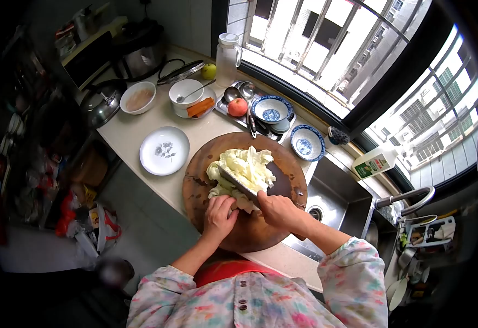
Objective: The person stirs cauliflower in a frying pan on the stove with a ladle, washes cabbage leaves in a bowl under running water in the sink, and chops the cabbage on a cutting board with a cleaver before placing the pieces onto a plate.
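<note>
A pile of pale green-yellow cabbage (248, 167) lies on a round wooden chopping board (206, 158). My right hand (276, 209) is closed round the handle of a kitchen knife (239, 186), whose blade stands in the cabbage and points to the upper left. Close to the blade's near side, my left hand (219, 217) presses on the cabbage at the front of the pile with its fingers curled. Part of the blade is hidden by leaves.
Left of the board is a flowered white plate (164, 151). Behind stand a bowl with a spoon (187, 91), carrot pieces (200, 107), a tray with a red apple (237, 107), and blue-patterned bowls (308, 142). A steel sink (340, 202) with a faucet (408, 199) lies right.
</note>
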`<action>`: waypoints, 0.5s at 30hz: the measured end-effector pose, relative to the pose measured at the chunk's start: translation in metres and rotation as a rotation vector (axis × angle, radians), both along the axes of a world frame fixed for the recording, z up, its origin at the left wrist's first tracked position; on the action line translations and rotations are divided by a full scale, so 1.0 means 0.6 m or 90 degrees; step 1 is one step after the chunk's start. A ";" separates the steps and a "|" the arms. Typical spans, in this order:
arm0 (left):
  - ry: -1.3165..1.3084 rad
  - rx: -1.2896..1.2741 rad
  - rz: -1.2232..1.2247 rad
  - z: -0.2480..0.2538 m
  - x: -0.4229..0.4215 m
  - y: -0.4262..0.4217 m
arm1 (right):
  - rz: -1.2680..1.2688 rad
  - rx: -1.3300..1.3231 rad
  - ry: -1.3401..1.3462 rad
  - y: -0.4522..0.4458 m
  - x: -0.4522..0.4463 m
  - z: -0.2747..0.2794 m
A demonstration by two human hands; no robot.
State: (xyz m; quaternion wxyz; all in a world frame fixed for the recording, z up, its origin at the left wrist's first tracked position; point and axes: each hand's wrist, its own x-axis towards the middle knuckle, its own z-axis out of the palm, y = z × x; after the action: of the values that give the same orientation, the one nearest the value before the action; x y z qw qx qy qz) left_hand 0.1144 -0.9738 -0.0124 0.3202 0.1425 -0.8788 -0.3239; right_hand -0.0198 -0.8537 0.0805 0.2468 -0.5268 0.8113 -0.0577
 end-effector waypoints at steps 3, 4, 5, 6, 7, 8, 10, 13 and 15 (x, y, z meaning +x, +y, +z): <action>-0.008 0.026 0.033 0.001 -0.005 0.007 | 0.024 -0.136 0.045 0.017 0.012 -0.060; -0.001 0.023 0.045 0.005 -0.007 0.006 | 0.015 -0.176 0.092 0.021 0.027 -0.072; 0.007 0.021 0.060 0.010 -0.007 0.005 | -0.020 -0.116 0.079 0.023 0.039 -0.076; 0.010 0.019 0.077 0.013 -0.003 0.004 | -0.027 -0.149 0.051 0.027 0.036 -0.075; 0.007 0.083 0.100 0.009 0.004 0.004 | -0.034 -0.185 0.023 0.030 0.029 -0.072; 0.003 0.146 0.121 -0.001 0.011 0.005 | -0.045 -0.166 0.006 0.033 0.018 -0.066; -0.003 0.227 0.137 -0.017 0.024 -0.003 | -0.087 -0.114 -0.006 0.037 0.003 -0.051; -0.018 0.290 0.165 -0.002 0.024 0.003 | -0.131 -0.190 0.023 0.045 0.018 -0.020; -0.012 0.263 0.183 0.003 0.020 0.010 | -0.126 -0.260 0.012 0.052 0.034 -0.004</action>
State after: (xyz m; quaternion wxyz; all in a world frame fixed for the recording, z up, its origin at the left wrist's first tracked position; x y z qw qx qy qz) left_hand 0.1266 -0.9677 -0.0108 0.3188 0.3312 -0.7676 -0.4467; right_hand 0.0004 -0.8224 0.0781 0.1204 -0.4843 0.8329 -0.2394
